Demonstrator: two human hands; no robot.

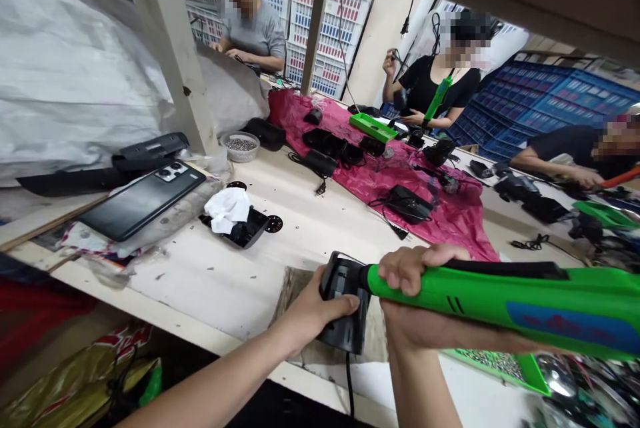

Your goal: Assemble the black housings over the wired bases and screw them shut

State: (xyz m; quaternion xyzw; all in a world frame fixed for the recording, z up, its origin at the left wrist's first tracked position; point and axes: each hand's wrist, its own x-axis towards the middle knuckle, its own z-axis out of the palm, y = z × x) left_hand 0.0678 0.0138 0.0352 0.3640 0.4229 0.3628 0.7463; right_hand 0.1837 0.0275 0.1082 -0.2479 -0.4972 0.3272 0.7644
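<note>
My left hand [320, 305] is clamped on the black case [344, 335], thumb pressed across its upper face. The case is positioned over the brown pad [290, 289] at the near edge of the worktop [210, 291]; its cable [349, 381] runs down across that edge. My right hand [406, 273] is closed around the green screwdriver [483, 291], fingers wrapped over the barrel. The screwdriver's nose stands at the case's far end; bit contact is hidden.

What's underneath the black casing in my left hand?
A worn brownish pad shows on both sides of the black casing; the part directly beneath it and your left hand is hidden.
</note>
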